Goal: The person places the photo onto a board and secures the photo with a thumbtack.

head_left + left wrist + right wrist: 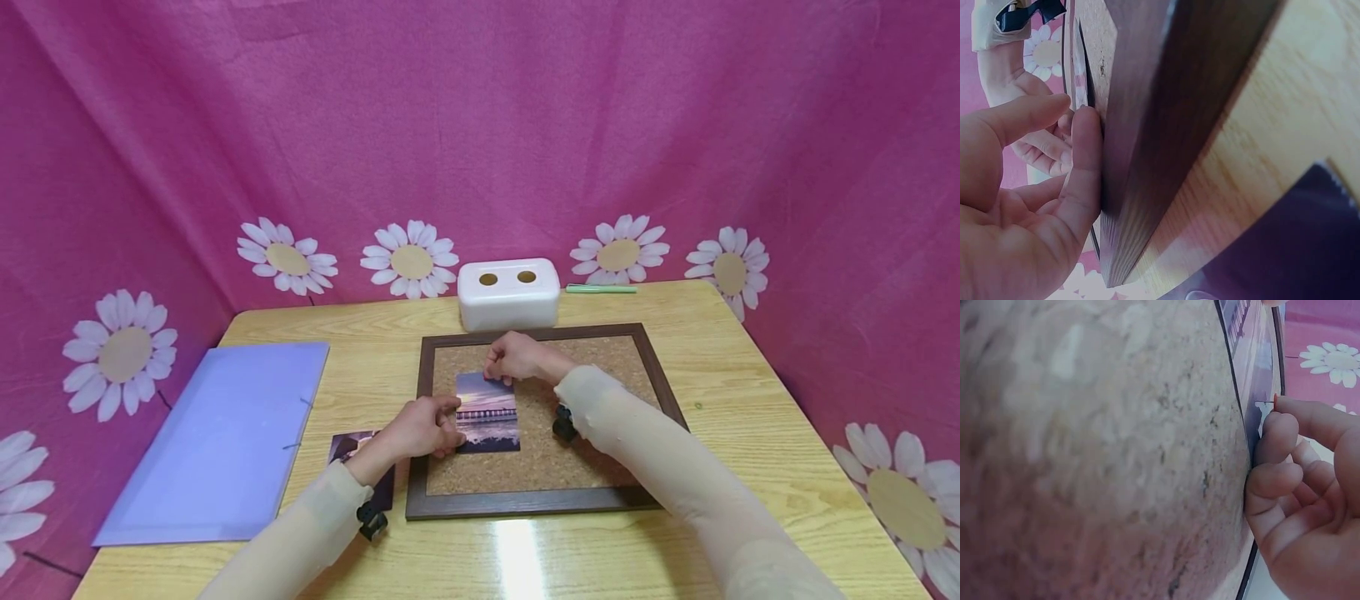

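Observation:
A photo of a pier at sunset (487,417) lies on the left part of a cork board (570,433) with a dark wooden frame (525,502). At the photo's top edge the right hand (517,357) pinches a red pin; in the right wrist view the pin (1275,400) stands at the fingertips, its thin shaft pointing at the photo (1260,362). The left hand (422,427) rests at the photo's left edge, thumb and fingers spread and relaxed. In the left wrist view that hand (1035,187) lies beside the frame (1147,125).
A second, dark photo (384,492) lies left of the board, partly under the left forearm. Farther left is a lavender folder (217,442). Behind the board stand a white box with two round holes (508,304) and a green pen (602,289). A pink daisy curtain (480,125) surrounds the table.

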Demonstrator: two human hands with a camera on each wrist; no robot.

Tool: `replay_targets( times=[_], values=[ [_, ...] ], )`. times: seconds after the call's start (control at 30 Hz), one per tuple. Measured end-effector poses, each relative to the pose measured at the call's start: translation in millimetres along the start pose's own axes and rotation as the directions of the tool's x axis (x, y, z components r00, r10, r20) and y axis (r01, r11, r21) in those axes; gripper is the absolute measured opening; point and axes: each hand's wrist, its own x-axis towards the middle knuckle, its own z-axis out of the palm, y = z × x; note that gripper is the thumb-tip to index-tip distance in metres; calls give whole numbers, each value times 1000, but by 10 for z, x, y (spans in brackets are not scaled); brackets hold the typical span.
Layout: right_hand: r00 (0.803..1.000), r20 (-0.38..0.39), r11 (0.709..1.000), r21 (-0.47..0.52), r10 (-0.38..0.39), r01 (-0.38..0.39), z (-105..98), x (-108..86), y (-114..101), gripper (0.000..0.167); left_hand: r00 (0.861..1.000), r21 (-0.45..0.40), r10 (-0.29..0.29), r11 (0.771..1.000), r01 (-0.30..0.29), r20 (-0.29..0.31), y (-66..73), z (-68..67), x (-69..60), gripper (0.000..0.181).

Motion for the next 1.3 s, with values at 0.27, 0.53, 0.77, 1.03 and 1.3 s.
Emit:
replay_targets(
  times=[0.27, 0.53, 0.77, 1.03, 1.3],
  values=[
    [1000, -19, 1000, -10, 15, -15, 3, -10, -16, 10, 1000, 5, -17, 1000, 17, 6, 4, -2, 13, 62],
    [1000, -16, 1000, 11, 21, -21, 2, 5, -5, 10, 1000, -6, -23, 1000, 23, 7, 14, -10, 10, 63],
    [1000, -15, 1000, -18, 25, -26, 9, 16, -6, 11, 1000, 0, -24, 1000, 24, 12, 15, -2, 4, 63],
    [999, -27, 997, -59, 43, -45, 26, 23, -28, 10, 1000, 16, -26, 1000, 26, 8, 12, -1, 4, 63],
    [999, 2, 998, -45, -37, 37, -7, -12, 16, 10, 1000, 5, -29, 1000, 29, 10, 19, -12, 4, 63]
  ],
)
